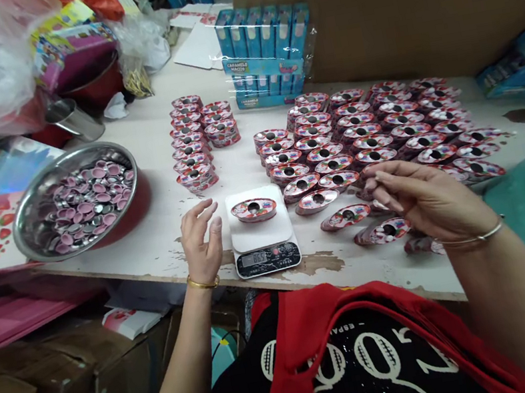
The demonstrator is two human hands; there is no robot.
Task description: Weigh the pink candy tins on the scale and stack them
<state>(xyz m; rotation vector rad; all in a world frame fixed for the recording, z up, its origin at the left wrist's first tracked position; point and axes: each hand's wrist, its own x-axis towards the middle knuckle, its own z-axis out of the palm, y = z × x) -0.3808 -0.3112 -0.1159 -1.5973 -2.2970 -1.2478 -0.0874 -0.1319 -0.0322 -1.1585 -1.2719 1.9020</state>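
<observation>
Red oval container (254, 215) on a white digital scale (262, 236), between two hands.
The left hand (202, 241) is loosely spread beside the scale, thumb apart from fingers; the right hand (413, 200), over grouped containers (372, 128), has thumb and fingertips drawn together, anything pinched there too small to tell.

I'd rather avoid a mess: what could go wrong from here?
The right hand is close to open containers; a brush might topple one. The scale sits near the front edge of the table; a bump could push it off. The metal bowl, also near that edge, might spill if knocked.
</observation>
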